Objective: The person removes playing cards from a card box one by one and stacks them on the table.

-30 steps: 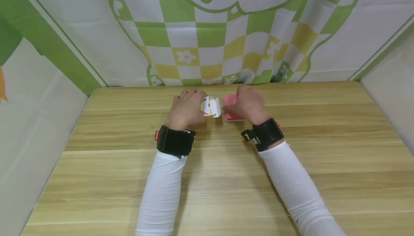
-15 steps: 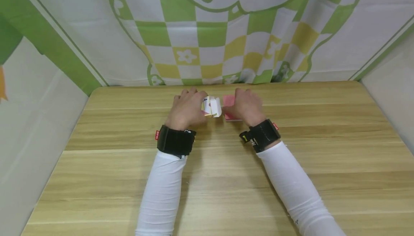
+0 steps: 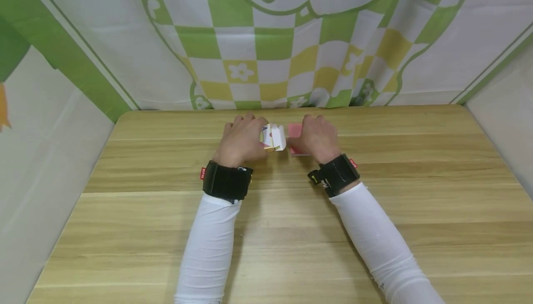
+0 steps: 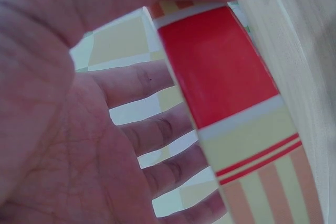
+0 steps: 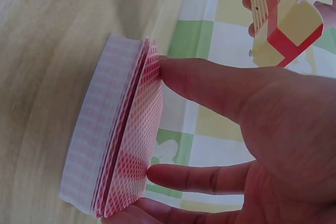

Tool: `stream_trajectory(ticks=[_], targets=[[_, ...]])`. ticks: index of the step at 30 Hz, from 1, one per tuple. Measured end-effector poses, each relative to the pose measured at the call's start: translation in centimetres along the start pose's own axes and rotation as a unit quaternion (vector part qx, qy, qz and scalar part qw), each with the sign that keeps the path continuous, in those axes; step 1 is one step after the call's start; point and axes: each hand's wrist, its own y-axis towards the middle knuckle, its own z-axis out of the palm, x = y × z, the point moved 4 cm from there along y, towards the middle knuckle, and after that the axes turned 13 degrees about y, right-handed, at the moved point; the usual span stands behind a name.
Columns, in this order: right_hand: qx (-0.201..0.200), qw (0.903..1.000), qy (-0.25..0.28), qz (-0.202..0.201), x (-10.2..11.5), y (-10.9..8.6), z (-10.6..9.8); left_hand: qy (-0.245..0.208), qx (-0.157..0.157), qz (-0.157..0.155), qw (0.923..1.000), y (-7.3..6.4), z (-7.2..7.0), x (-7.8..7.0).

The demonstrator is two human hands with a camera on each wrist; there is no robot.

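Left hand (image 3: pixel 241 142) grips the card box (image 3: pixel 270 138), upper centre of the head view, flap (image 3: pixel 281 137) pointing right; right hand (image 3: pixel 319 138) pinches the deck (image 5: pixel 118 135), long axis slanting lower-left in the right wrist view.

The left forearm (image 3: pixel 210 248) is extended toward 12 o'clock in the head view, the right forearm (image 3: pixel 385 244) toward 11. A black band (image 3: pixel 226 181) is worn at each wrist. The left hand (image 3: pixel 241 141) is set in a grip; in its wrist view the thumb is laid toward 3 o'clock, opposed to four spread fingers (image 4: pixel 142 80). By the right hand (image 3: pixel 318 137), thumb and index finger (image 5: pixel 199 178) are directed toward 9 o'clock; the lower fingers appear bent, though cropped.
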Motion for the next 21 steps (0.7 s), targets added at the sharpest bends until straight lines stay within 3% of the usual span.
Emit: stream_trajectory(ticks=[17, 21], targets=[[0.001, 0.9999, -0.012, 0.001, 0.0, 0.0, 0.0, 0.005, 0.003, 0.003, 1.0, -0.1, 0.0, -0.1], [-0.024, 0.9985, 0.038, -0.03, 0.3, -0.2, -0.9, 0.008, 0.003, 0.004, 1.0, 0.0, -0.1, -0.1]])
